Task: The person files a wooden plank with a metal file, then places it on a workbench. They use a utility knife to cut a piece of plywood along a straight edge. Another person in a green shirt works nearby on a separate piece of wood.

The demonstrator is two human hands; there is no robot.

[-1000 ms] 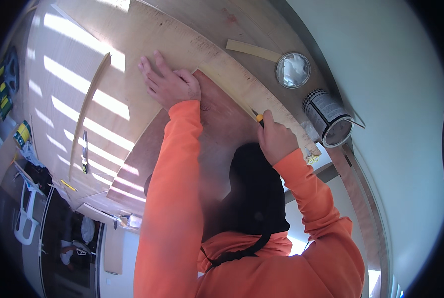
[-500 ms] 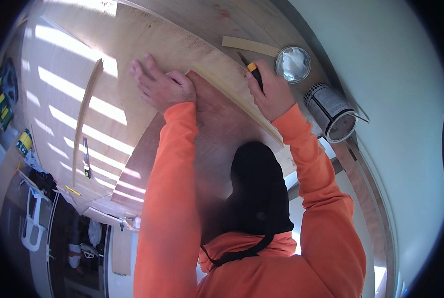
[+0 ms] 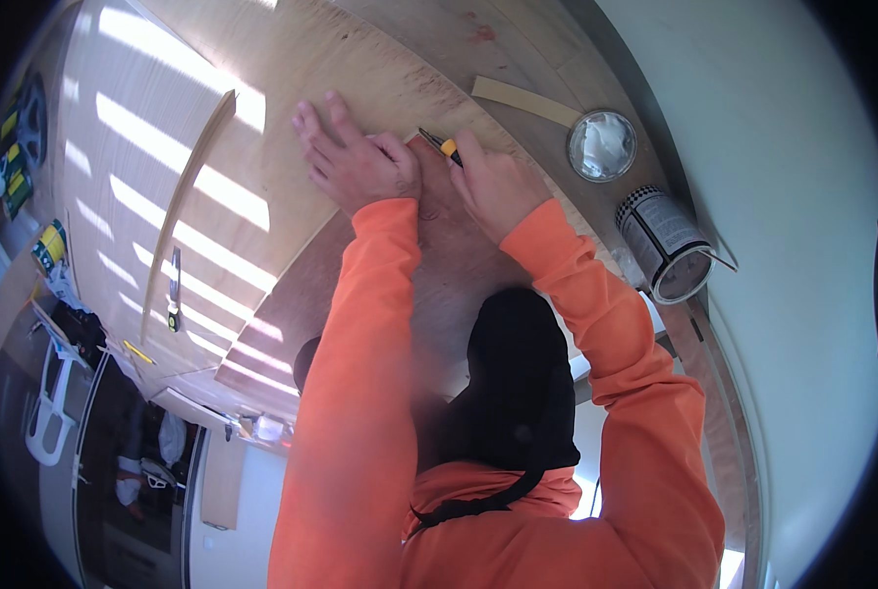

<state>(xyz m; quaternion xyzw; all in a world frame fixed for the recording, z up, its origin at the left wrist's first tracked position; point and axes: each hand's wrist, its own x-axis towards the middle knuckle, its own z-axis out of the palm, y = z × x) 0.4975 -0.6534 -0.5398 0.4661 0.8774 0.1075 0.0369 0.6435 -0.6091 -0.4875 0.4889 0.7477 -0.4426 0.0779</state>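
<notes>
My left hand [image 3: 360, 162] lies palm down with its fingers spread, across the pale plywood sheet [image 3: 351, 59] and the far corner of a reddish-brown board [image 3: 331, 245]. Just right of it, my right hand [image 3: 493, 182] grips a black-handled cutting tool with a yellow collar [image 3: 449, 148] and a thin dark tip. That tip points at the board's corner, close to my left thumb; whether it touches the wood, I cannot tell.
Right of my hands stand an opened paint can [image 3: 663, 245] and a round lid [image 3: 602, 145]. A pale strip [image 3: 522, 100] touches the lid. At left lie a long curved strip [image 3: 176, 201], a utility knife [image 3: 175, 290] and a yellow pencil [image 3: 139, 352].
My right hand has moved left with the tool, from beside the pale strip to the board's corner. My left hand stays pressed flat. The whole view has shifted slightly.
</notes>
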